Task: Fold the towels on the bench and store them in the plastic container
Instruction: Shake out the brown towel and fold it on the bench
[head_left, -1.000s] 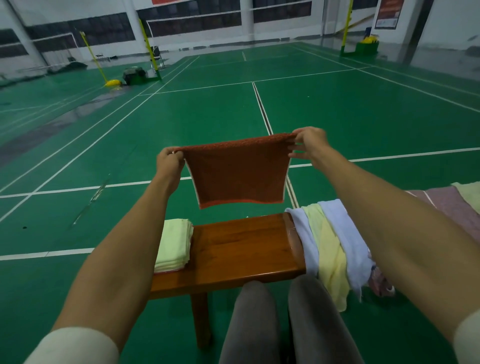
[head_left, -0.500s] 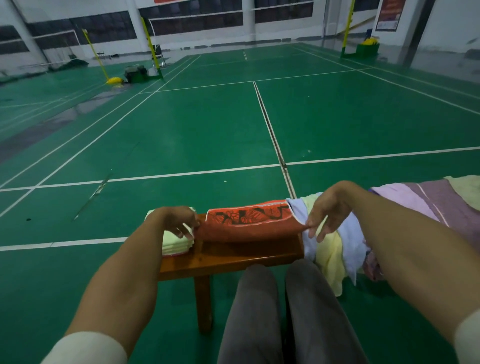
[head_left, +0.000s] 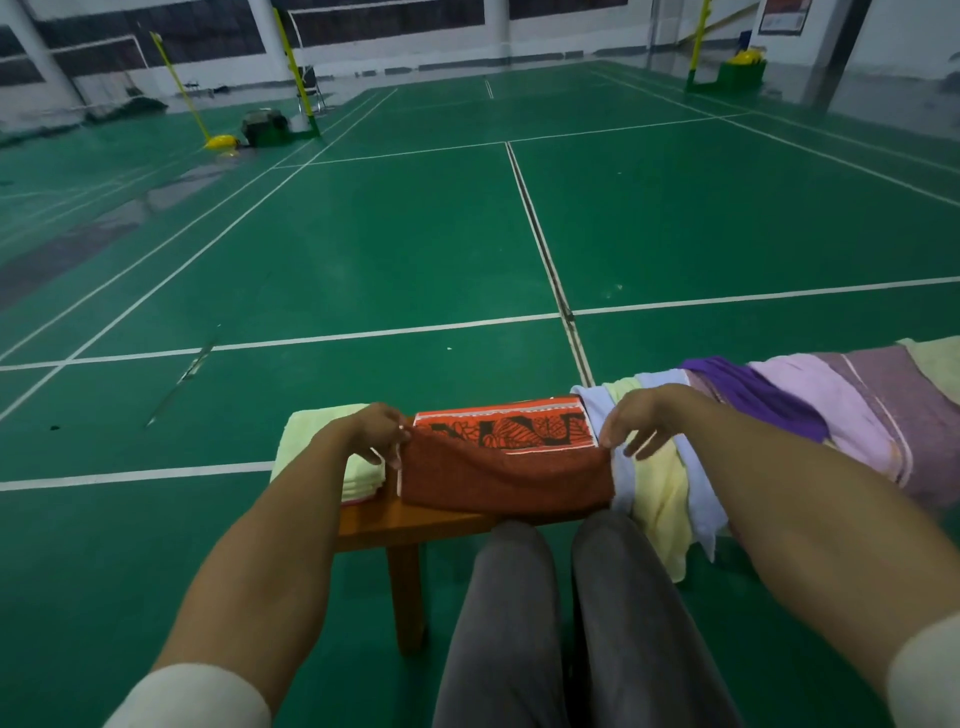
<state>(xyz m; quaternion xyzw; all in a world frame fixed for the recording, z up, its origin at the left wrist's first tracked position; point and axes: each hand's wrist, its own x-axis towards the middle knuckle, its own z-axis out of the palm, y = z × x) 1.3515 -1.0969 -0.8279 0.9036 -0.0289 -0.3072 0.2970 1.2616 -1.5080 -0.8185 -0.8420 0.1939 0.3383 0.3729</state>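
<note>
From the head view, our left hand (head_left: 375, 431) and right hand (head_left: 635, 422) each pinch a top corner of the red towel (head_left: 506, 475), which lies at the bench (head_left: 415, 522) near edge. We judge we should draw both corners evenly, edges matched.
</note>
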